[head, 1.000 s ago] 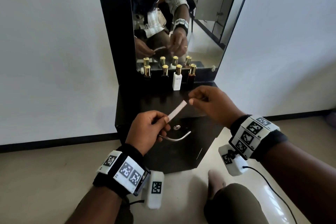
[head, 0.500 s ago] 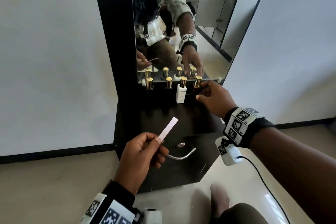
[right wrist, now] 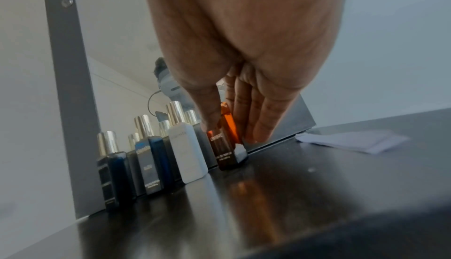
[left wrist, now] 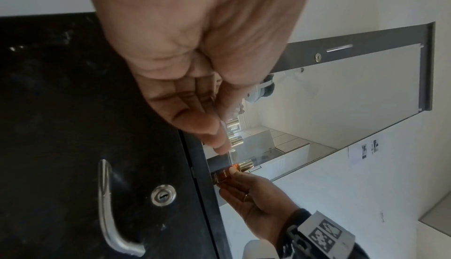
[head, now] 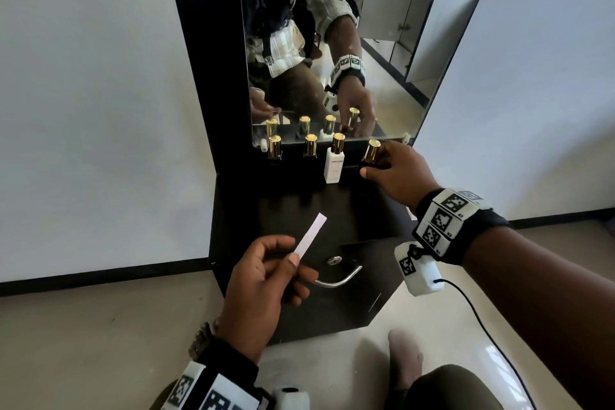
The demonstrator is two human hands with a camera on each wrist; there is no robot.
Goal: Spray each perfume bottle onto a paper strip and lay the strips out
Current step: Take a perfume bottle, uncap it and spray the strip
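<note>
One paper strip (head: 311,234) is pinched by the left hand (head: 263,289) at 6 o'clock. Four perfume bottles (head: 333,161) are lined on the table (head: 293,206) at 12 o'clock; the rightmost amber bottle (right wrist: 225,148) is gripped by the right hand (head: 397,173).

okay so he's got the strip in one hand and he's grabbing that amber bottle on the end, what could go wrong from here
1. The amber bottle stands right beside the white bottle in a tight row, so the right hand could knock the neighbour over while lifting it.
2. Its gold cap is on; removing it may be awkward, since the left hand pinches the paper strip.
3. The strip is held only by its lower end, so it could bend or slip.
</note>
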